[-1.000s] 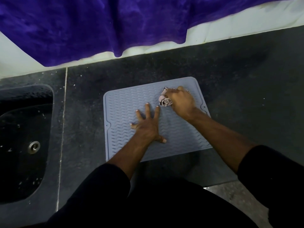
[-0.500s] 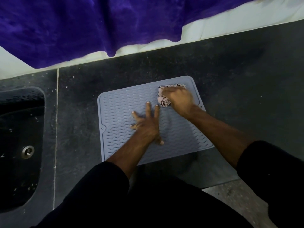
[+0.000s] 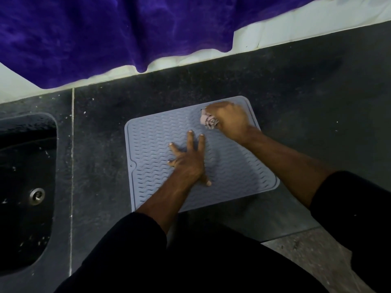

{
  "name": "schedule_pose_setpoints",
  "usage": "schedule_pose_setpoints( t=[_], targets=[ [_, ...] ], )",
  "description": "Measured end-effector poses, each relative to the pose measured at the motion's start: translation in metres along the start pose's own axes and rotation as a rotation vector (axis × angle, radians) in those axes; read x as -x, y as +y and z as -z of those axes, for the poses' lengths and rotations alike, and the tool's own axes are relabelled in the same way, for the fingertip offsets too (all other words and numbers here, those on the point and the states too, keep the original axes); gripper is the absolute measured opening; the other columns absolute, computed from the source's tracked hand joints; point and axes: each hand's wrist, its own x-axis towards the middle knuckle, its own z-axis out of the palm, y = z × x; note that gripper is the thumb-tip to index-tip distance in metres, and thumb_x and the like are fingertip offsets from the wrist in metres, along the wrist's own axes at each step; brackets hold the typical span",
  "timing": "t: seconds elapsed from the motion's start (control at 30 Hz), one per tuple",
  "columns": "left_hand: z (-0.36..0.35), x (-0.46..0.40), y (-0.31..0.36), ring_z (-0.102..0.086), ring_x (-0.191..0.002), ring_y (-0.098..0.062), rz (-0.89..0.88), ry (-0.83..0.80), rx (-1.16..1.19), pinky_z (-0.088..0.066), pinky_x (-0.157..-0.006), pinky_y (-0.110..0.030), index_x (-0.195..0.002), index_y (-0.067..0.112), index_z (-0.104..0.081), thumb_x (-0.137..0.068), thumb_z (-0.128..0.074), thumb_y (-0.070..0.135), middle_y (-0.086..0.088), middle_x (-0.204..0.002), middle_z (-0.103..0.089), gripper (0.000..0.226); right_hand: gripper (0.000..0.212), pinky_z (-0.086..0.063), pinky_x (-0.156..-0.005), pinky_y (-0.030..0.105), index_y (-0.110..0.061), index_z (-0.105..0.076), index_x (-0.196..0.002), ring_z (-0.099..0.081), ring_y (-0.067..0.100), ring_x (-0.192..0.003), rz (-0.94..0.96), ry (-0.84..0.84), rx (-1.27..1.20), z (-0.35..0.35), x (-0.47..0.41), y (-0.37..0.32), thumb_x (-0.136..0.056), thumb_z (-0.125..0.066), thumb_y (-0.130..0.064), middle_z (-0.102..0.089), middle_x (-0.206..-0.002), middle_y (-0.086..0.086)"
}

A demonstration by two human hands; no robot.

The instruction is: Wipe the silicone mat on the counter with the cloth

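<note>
Right hand [image 3: 229, 121] clenching cloth [image 3: 208, 121] on mat [image 3: 237, 170] – left hand [image 3: 188, 160] flat, grip released

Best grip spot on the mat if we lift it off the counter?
Pinch the silicone mat at its far-left corner, coming in from the sink side. It lies flat, so only the thin raised rim offers an edge, and both hands sit clear of that corner.
</note>
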Motion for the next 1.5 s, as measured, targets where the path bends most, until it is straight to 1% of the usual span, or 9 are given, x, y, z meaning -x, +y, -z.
schedule_pose_setpoints(
  t=[0.17, 0.33, 0.43, 0.57, 0.73, 0.93, 1.13, 1.33, 1.5],
  targets=[
    [-0.002, 0.001, -0.004, 0.023, -0.138, -0.052, -0.020, 0.017, 0.003, -0.024, -0.106, -0.070, -0.148, 0.034, 0.025, -0.068, -0.085, 0.036, 0.003, -0.150, 0.041, 0.136, 0.041, -0.035, -0.111, 0.039, -0.012, -0.053, -0.134, -0.048, 0.026, -0.129, -0.008, -0.060, 0.058, -0.008, 0.007, 0.017, -0.099, -0.047, -0.031, -0.054, -0.139, 0.010],
    [-0.003, 0.001, -0.003, 0.023, -0.137, -0.053, -0.016, 0.026, -0.001, -0.024, -0.106, -0.070, -0.148, 0.033, 0.026, -0.068, -0.084, 0.036, 0.002, -0.150, 0.041, 0.136, 0.032, -0.053, -0.091, 0.043, -0.012, -0.068, -0.112, -0.064, 0.036, -0.105, -0.286, -0.028, 0.000, 0.006, 0.004, 0.043, -0.094, -0.055, -0.035, -0.068, -0.114, 0.014],
    [-0.003, 0.000, 0.000, 0.022, -0.137, -0.054, -0.005, 0.021, -0.010, -0.026, -0.105, -0.070, -0.147, 0.033, 0.027, -0.068, -0.084, 0.037, 0.002, -0.150, 0.042, 0.137, 0.023, -0.052, -0.087, 0.037, -0.015, -0.069, -0.108, -0.065, 0.031, -0.102, -0.173, 0.070, -0.029, 0.009, -0.011, 0.019, -0.088, -0.062, -0.026, -0.070, -0.110, 0.010],
    [-0.002, -0.001, -0.001, 0.023, -0.136, -0.054, -0.001, 0.009, -0.004, -0.026, -0.104, -0.071, -0.147, 0.035, 0.026, -0.067, -0.084, 0.037, 0.002, -0.149, 0.043, 0.136, 0.035, -0.046, -0.101, 0.037, -0.014, -0.059, -0.127, -0.056, 0.026, -0.121, 0.012, -0.028, 0.009, -0.006, -0.031, -0.023, -0.093, -0.053, -0.016, -0.060, -0.131, 0.009],
    [-0.004, -0.002, -0.003, 0.024, -0.136, -0.054, -0.004, 0.014, -0.010, -0.025, -0.105, -0.070, -0.147, 0.034, 0.026, -0.067, -0.084, 0.038, 0.003, -0.150, 0.042, 0.137, 0.032, -0.051, -0.094, 0.038, -0.016, -0.065, -0.119, -0.062, 0.029, -0.110, -0.082, 0.003, 0.064, -0.007, -0.021, 0.008, -0.097, -0.048, -0.033, -0.067, -0.119, 0.010],
    [-0.004, -0.001, -0.002, 0.023, -0.136, -0.054, -0.005, 0.027, -0.012, -0.025, -0.105, -0.070, -0.147, 0.033, 0.027, -0.067, -0.084, 0.038, 0.002, -0.150, 0.041, 0.137, 0.015, -0.055, -0.077, 0.042, -0.015, -0.070, -0.098, -0.067, 0.033, -0.091, -0.224, 0.017, 0.057, 0.008, -0.026, 0.026, -0.086, -0.062, -0.012, -0.071, -0.098, 0.013],
    [-0.004, -0.004, -0.002, 0.024, -0.136, -0.054, -0.002, 0.021, -0.003, -0.026, -0.104, -0.071, -0.147, 0.036, 0.025, -0.065, -0.085, 0.038, 0.003, -0.150, 0.041, 0.138, 0.029, -0.053, -0.089, 0.037, -0.013, -0.063, -0.118, -0.063, 0.028, -0.107, -0.015, -0.028, 0.047, -0.007, -0.036, -0.024, -0.090, -0.060, -0.011, -0.067, -0.117, 0.011],
    [-0.006, -0.002, -0.005, 0.024, -0.136, -0.053, -0.017, 0.036, -0.007, -0.027, -0.104, -0.071, -0.147, 0.034, 0.026, -0.066, -0.085, 0.039, 0.002, -0.151, 0.040, 0.138, 0.020, -0.055, -0.082, 0.040, -0.012, -0.067, -0.109, -0.066, 0.031, -0.096, -0.172, 0.035, 0.148, 0.001, -0.017, 0.025, -0.091, -0.060, -0.016, -0.070, -0.105, 0.014],
    [-0.007, -0.001, -0.006, 0.024, -0.136, -0.053, -0.018, 0.041, 0.004, -0.026, -0.103, -0.072, -0.147, 0.035, 0.026, -0.066, -0.085, 0.039, 0.003, -0.151, 0.040, 0.137, 0.019, -0.053, -0.078, 0.038, -0.018, -0.068, -0.106, -0.066, 0.029, -0.093, -0.210, 0.042, 0.028, 0.001, -0.031, 0.015, -0.087, -0.064, -0.016, -0.070, -0.104, 0.010]
  ],
)
